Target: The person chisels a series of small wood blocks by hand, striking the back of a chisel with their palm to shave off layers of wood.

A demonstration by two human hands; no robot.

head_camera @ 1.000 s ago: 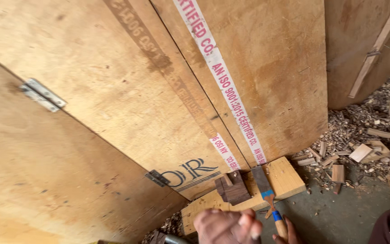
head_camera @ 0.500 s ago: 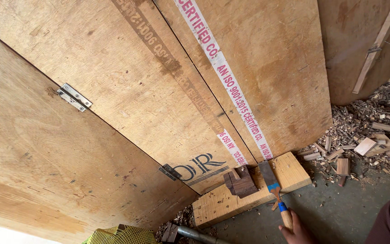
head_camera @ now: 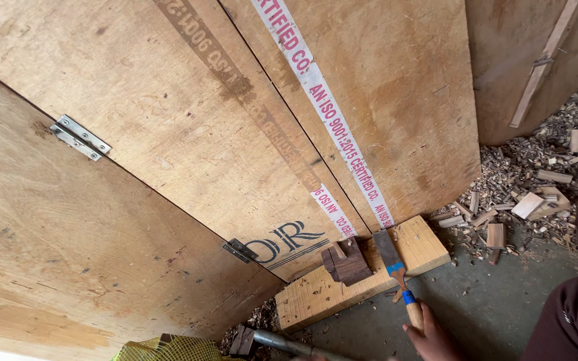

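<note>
Tall sheets of pale plywood [head_camera: 168, 154], joined by small metal hinges [head_camera: 80, 138] and crossed by a strip of white tape with red lettering [head_camera: 332, 120], lean over you and fill most of the view. At their foot, a thick block of light-coloured timber [head_camera: 316, 294] lies on the grey concrete floor [head_camera: 496, 307], pressed against the lower edge of the sheets. Two dark brown wooden offcuts [head_camera: 348, 261] sit on the block, near its middle.

Just beside them is the flat steel chisel with the blue collar and wooden handle [head_camera: 396, 271], its blade lying on the block and pointing up toward the plywood. Your right hand [head_camera: 433, 337] has its fingers wrapped around the handle's end, at the bottom edge of the frame. Your left hand is out of sight, so its grip cannot be told.

To do this well, in my judgement, keep the blade flat on the block, hold the handle in line with it, and keep your fingers behind the edge.

A grey metal pipe [head_camera: 282, 344] lies below the block; wood chips and small pale scraps [head_camera: 536, 194] litter the floor on the right.
</note>
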